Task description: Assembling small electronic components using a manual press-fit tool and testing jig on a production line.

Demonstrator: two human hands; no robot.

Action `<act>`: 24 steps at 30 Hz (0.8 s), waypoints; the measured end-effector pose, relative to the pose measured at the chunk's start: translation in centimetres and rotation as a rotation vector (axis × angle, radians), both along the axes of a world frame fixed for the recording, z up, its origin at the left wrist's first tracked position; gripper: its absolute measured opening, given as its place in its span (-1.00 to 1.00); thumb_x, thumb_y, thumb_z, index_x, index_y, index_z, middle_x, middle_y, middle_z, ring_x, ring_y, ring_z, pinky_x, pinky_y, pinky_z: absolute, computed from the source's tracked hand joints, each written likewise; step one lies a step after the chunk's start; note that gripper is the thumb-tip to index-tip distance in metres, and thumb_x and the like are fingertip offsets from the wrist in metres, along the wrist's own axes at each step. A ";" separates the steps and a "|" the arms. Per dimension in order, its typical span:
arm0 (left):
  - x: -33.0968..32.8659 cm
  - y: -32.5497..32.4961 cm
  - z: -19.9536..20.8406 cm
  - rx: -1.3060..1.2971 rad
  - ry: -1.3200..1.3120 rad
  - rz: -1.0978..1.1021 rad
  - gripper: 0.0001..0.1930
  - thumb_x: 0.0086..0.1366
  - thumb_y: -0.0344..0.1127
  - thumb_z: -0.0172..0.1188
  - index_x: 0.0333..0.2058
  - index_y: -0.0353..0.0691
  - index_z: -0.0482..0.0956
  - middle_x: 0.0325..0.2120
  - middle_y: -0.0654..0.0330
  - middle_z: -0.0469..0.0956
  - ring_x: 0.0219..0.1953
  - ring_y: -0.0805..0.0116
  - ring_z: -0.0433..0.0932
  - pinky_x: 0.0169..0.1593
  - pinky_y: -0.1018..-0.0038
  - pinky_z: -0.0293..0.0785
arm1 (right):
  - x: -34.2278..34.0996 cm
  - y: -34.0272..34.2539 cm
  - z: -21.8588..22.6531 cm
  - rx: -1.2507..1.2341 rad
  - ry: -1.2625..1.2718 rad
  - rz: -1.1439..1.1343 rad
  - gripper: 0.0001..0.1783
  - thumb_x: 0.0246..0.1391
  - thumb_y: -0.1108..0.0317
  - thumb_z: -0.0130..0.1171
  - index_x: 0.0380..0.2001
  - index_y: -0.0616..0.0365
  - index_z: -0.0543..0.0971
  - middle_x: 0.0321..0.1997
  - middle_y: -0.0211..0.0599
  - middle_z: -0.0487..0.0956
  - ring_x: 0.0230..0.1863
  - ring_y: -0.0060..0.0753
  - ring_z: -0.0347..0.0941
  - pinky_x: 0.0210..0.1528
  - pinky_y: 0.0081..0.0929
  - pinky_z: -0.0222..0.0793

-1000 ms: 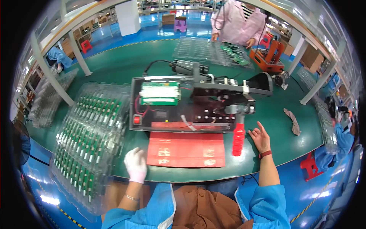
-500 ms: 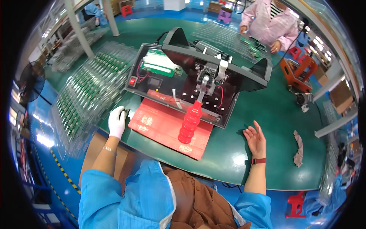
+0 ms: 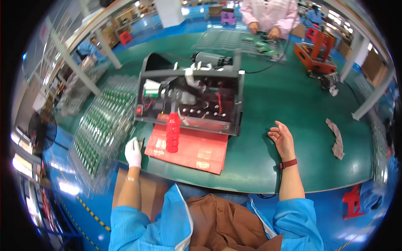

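My left hand [image 3: 133, 153], in a white glove, rests at the table edge beside a red mat [image 3: 209, 155]. Its fingers are closed on a thin dark pointed tool [image 3: 141, 144], too small to make out exactly. My bare right hand [image 3: 281, 140] lies on the green table with its fingers loosely bent and apart, holding nothing. Between the hands stands a black bench press machine [image 3: 228, 83] with a ribbed red lever handle [image 3: 172, 133] hanging down over the mat. Neither hand touches the handle. A green circuit board [image 3: 150, 93] shows inside the machine on the left, partly hidden.
Clear trays of green circuit boards [image 3: 106, 119] are stacked at the left edge. A crumpled brown strip [image 3: 336, 140] lies at right. Farther back are an orange fixture [image 3: 315, 58] and another person's hands [image 3: 274, 33] over boards. Grey posts [image 3: 372, 96] flank the table.
My view has shifted and tilted up, so the machine and its red handle appear farther left over the mat. Both hands keep nearly the same places and poses.
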State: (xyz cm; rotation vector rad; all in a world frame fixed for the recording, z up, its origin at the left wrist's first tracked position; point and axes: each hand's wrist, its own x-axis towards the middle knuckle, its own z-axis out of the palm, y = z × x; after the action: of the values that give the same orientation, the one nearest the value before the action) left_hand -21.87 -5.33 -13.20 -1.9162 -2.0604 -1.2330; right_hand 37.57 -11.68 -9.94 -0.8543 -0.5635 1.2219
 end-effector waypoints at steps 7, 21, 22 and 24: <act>1.8 0.2 0.0 -0.047 -0.158 -0.087 -0.73 0.33 -0.31 0.02 -0.13 -0.35 0.57 -0.20 0.05 0.60 -0.17 0.19 0.55 -0.03 0.43 0.44 | -0.2 -1.5 -1.1 0.019 0.047 -0.301 -0.75 0.19 0.30 0.09 -0.13 0.23 0.47 -0.38 -0.23 0.55 -0.37 -0.39 0.51 -0.21 -0.51 0.46; -1.2 2.6 -2.2 -0.192 -0.526 -0.293 -0.59 0.37 -0.20 -0.07 0.09 -0.32 0.40 -0.08 0.00 0.52 -0.07 0.14 0.48 0.06 0.35 0.39 | -17.4 -14.4 25.3 1.066 -0.399 0.370 -0.77 0.09 0.41 0.07 -0.18 0.25 0.54 -0.56 -0.23 0.44 -0.67 -0.33 0.24 -0.55 -0.39 0.25; -2.7 3.4 -3.9 -0.076 -0.663 -0.342 -0.69 0.36 -0.33 -0.01 0.01 -0.33 0.48 -0.17 0.07 0.57 -0.15 0.31 0.53 -0.03 0.41 0.47 | -18.6 -14.1 26.7 1.179 -0.395 0.368 -0.74 0.05 0.45 0.06 -0.17 0.21 0.55 -0.55 -0.18 0.45 -0.69 -0.27 0.20 -0.59 -0.36 0.20; -1.4 2.6 -2.1 -0.104 -0.594 -0.328 -0.68 0.37 -0.32 -0.03 0.02 -0.35 0.46 -0.11 0.03 0.53 -0.10 0.25 0.51 0.03 0.43 0.43 | -20.8 -14.2 28.4 1.137 -0.375 0.386 -0.74 0.14 0.33 0.06 -0.10 0.03 0.54 -0.61 -0.28 0.41 -0.65 -0.36 0.27 -0.45 -0.39 0.31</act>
State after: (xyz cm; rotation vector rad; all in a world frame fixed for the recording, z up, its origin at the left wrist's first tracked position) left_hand -23.31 -2.71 -15.29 -2.1989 -2.1310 -2.0138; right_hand 16.77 -25.88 18.43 0.0251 -1.5775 0.8441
